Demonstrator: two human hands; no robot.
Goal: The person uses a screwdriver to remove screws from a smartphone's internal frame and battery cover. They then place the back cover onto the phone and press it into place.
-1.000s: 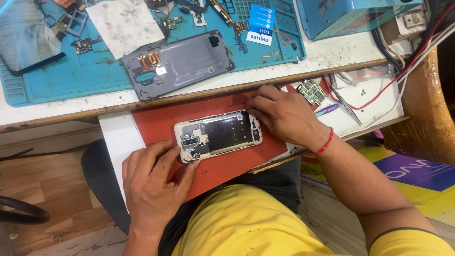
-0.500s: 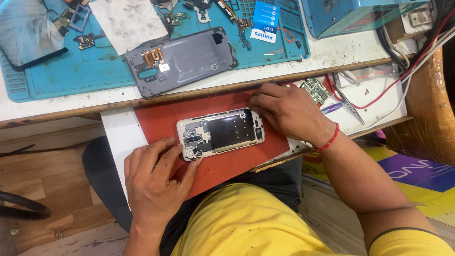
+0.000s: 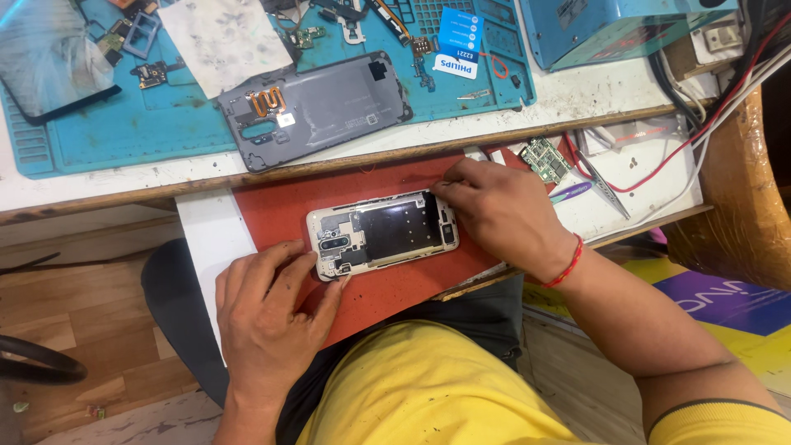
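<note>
Resting on the red mat (image 3: 272, 210), an opened phone (image 3: 383, 233), back up; left hand (image 3: 268, 317) spread, fingertips touching its near end; right hand (image 3: 503, 216) pinched at its far top corner, grey back cover (image 3: 317, 107) beyond

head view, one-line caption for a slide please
Left hand steadies an opened phone on a red mat; right hand works at its far end.

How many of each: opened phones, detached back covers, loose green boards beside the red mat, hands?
Opened phone: 1
Detached grey back cover: 1
Loose green circuit board: 1
Hands: 2, left hand and right hand, both touching the phone
Total: 5
</note>
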